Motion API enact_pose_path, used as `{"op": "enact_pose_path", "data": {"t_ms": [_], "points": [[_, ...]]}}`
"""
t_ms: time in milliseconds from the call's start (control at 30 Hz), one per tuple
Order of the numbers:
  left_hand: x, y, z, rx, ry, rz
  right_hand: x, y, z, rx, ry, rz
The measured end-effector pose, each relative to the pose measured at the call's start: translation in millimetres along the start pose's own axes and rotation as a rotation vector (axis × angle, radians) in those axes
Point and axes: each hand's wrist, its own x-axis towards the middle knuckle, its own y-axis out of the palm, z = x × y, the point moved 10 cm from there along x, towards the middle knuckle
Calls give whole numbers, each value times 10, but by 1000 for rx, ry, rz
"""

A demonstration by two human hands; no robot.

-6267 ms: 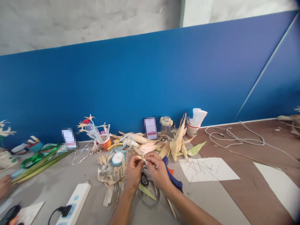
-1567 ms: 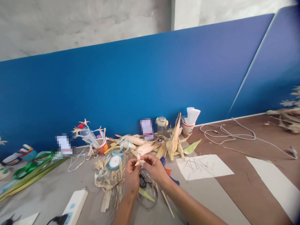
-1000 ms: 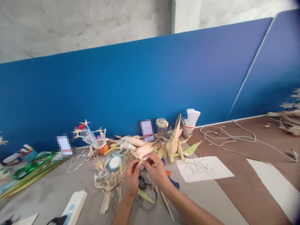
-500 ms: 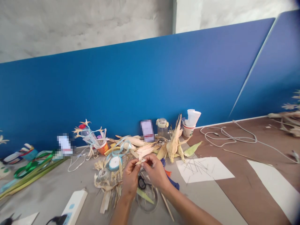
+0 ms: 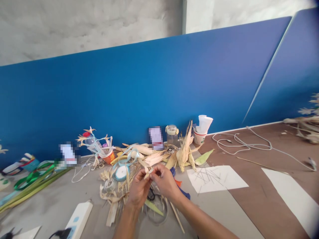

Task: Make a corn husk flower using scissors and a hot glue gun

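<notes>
Left hand has tilted since the last frame; its fingertips and those of my right hand pinch the husk piece above the table. Below, a black loop and clear ring crowd in, with a blue tool beside. Loose husks clutter beyond. Fingers hide the piece's base; the picture's edge cuts off a plug.

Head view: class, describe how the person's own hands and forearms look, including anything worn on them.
The left hand and right hand are ungloved, with no ring, watch or bracelet that can be made out. The left forearm and right forearm are bare, with no sleeve in view. Fine details, such as the nails, are too small to tell.
</notes>
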Motion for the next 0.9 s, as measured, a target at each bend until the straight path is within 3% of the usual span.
{"op": "enact_pose_path", "data": {"t_ms": [667, 900], "points": [[1, 40, 26, 9, -42, 50, -4, 5, -145, -127, 107, 19], [1, 69, 25, 15, -35, 75, 22, 5, -111, -166, 109, 127]]}}
